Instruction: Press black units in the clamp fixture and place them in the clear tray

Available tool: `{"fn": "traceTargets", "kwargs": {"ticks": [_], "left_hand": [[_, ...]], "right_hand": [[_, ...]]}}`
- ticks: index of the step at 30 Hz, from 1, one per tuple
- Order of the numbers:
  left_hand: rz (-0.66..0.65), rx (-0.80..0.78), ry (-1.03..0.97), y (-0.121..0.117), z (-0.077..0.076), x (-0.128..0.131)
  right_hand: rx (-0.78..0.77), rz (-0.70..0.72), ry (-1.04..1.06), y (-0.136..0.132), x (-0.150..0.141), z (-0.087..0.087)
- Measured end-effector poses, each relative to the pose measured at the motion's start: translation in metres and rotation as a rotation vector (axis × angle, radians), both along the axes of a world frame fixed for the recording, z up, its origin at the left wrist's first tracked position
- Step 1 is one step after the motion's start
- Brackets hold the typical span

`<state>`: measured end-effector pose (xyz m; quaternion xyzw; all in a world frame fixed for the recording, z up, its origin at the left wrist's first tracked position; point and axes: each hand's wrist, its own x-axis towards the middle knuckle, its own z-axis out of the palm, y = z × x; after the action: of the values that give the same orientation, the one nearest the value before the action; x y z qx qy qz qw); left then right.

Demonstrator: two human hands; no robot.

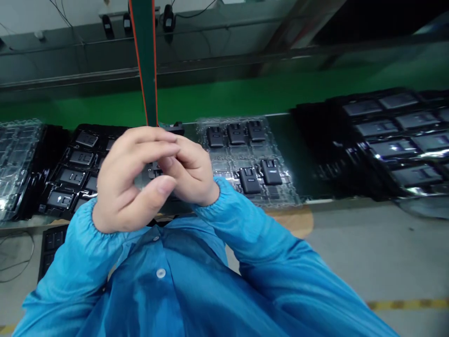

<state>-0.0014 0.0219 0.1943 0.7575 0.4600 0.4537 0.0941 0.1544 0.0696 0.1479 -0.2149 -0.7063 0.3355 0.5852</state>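
Observation:
My left hand (129, 180) and my right hand (192, 173) meet in front of my body above the bench. The left is open, its fingers long and gently bent over the right fingertips, with its thumb apart below. Bent inward, the right fingers are closed and partly covered by the left ones; anything in them is hidden. Behind the gap between the hands, a small dark part shows, too covered to name. To the right lies a clear plastic tray (229, 161) with several black, box-shaped devices (250, 180) in its pockets.
Stacked black trays (66, 161) with grey rectangular parts stand at left, beside clear empty-pocket trays (17, 164). Another tall stack of black trays (396, 135) is at right. A green upright strip (145, 61) with orange edges rises behind my hands. The green bench surface (294, 159) runs between the trays.

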Motion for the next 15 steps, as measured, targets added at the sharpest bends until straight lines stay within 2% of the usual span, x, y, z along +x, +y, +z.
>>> {"fn": "traceTargets", "kwargs": {"ticks": [3,6,8,11,13,15], "left_hand": [[-0.109,-0.055,0.045,0.015,0.007,0.009],[-0.164,-0.108,0.061,0.030,0.020,0.018],[-0.145,-0.135,0.088,0.037,0.032,0.024],[-0.038,-0.148,0.150,0.040,0.042,0.037],[0.015,-0.140,0.075,0.038,0.037,0.046],[0.012,-0.105,-0.076,0.032,0.021,0.050]], "right_hand": [[-0.029,0.029,-0.006,0.001,0.002,0.002],[-0.083,0.080,-0.010,0.007,0.000,0.012],[-0.124,0.086,0.025,0.014,-0.004,0.020],[-0.179,0.068,0.079,0.021,-0.010,0.025],[-0.176,0.062,0.103,0.019,-0.010,0.020],[-0.124,0.050,0.082,0.012,-0.007,0.010]]}}
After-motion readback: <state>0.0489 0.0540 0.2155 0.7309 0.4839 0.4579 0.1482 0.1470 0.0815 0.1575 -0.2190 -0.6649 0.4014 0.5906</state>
